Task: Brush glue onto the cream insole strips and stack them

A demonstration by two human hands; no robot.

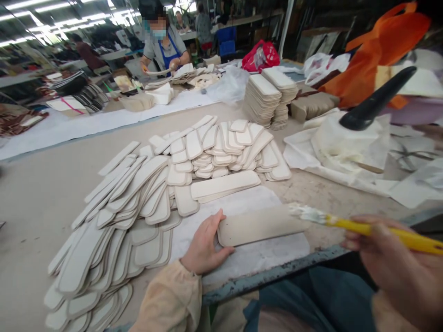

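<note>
A flat, rounded-corner beige strip [261, 226] lies lengthwise near the front edge of the counter [308, 196], on a sheet of white paper [294, 249]. The left hand [207, 244] braces the strip's left end, thumb and index finger spread well apart along that end, steadying it rather than gripping it. The right hand [391, 258] has its fingers closed round the handle of a yellow-handled brush [356, 226], whose bristles, caked with something white, sit over the strip's right end; whether they touch it cannot be told.

The step in hand looks like brushing a coating, probably glue, onto the strip. The next move seems to call for a light, even stroke along its length while the left hand keeps that end from sliding.

Just beyond lie a couple of stacked strips [224, 184], then a loose heap of similar pieces [238, 147], with overlapping rows [104, 240] to the left. At the right, a whitish container [346, 143] with a black handle [377, 101] stands on crumpled wrapping. Neat stacks [265, 103] rise behind the heap, and across the counter a co-worker [169, 50] handles pieces.
</note>
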